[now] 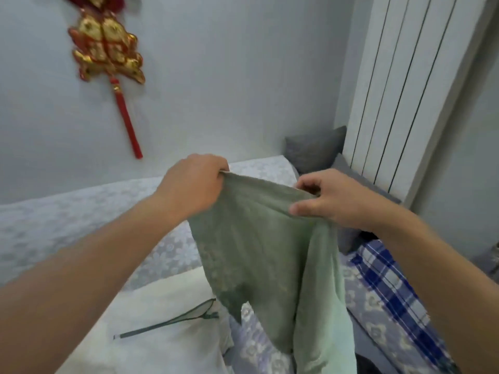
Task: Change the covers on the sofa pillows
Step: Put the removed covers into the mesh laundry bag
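A green pillow cover (259, 255) hangs limp in the air above the sofa (81, 211). My left hand (194, 182) grips its upper left corner. Its upper edge on the right is pinched by my right hand (326, 201) between thumb and fingers. The cover's lighter green side shows along its right fold. Below it lies a bare white pillow (162, 333) with a dark green zipper strip (172, 319) across it.
A grey cushion (313, 149) leans at the sofa's far right end by a white radiator (399, 98). A blue checked cloth (391, 290) lies on the seat to the right. A red and gold ornament (108, 52) hangs on the wall.
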Demonstrator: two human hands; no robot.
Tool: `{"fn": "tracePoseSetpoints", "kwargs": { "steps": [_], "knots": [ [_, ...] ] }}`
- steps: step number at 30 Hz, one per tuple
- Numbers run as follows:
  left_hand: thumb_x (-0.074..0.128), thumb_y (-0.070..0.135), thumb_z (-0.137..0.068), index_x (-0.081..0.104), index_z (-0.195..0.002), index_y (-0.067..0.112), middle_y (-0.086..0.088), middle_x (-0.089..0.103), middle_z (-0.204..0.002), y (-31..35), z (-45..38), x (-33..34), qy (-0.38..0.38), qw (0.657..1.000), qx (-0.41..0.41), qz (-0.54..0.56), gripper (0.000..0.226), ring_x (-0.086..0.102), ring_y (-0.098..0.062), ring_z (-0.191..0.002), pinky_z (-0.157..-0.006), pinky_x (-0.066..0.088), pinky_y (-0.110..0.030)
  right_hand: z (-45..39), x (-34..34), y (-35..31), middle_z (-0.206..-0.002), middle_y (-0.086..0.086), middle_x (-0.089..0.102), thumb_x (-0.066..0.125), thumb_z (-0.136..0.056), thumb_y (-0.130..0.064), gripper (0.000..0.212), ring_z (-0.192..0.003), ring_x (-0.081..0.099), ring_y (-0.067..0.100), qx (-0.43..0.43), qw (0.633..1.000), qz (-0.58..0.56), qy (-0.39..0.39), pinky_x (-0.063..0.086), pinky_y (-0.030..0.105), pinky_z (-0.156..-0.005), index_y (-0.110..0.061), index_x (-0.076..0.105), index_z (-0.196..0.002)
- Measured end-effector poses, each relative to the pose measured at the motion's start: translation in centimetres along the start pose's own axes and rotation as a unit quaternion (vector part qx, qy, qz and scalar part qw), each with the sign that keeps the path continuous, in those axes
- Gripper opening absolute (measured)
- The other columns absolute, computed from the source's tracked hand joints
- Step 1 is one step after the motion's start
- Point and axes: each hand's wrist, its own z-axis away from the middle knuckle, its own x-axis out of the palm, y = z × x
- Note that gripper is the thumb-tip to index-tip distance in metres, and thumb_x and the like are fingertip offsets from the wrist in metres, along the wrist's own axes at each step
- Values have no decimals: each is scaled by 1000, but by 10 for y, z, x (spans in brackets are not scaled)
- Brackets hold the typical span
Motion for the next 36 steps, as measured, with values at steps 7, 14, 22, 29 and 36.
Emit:
{"fn": "tracePoseSetpoints", "kwargs": {
  "steps": [7,14,22,29,36],
  "knots": [
    [41,5,-92,61,-96,16,-5,63,-94,-85,3,6,90,993,-42,-58,23,57,-30,-85,-67,43,-39,16,140,90,-87,-4,67,58,-95,-40,26,-80,60,11,124,952,88,-266,47,26,-74,-17,68,-88],
    [47,-1,-84,56,-90,15,-10,59,-91,-189,39,34,40,972,-186,-135,19,61,-37,-85,-68,49,-41,15,111,69,-64,-1,59,73,-88,-37,31,-57,53,10,-2,999,7,49,42,32,-60,-12,63,-73],
    [47,-5,-86,53,-92,8,-15,56,-93,-247,94,54,37,943,-288,-166,16,58,-38,-78,-66,48,-42,34,156,107,-69,-6,63,69,-78,-17,8,-63,61,9,226,876,227,-362,44,18,-54,-17,64,-72],
    [38,2,-96,64,-110,15,-20,61,-122,-287,107,38,270,834,-482,-2,32,59,-46,-106,-87,47,-50,13,137,146,-92,10,57,51,-92,-13,12,-88,62,37,234,916,319,68,45,38,-71,-16,58,-83],
    [44,2,-97,63,-120,14,-23,61,-125,-308,134,50,154,853,-498,-23,32,59,-46,-113,-93,49,-54,14,140,150,-93,16,71,54,-84,-1,28,-85,64,38,274,914,183,237,56,42,-73,-16,75,-94]
  ]
}}
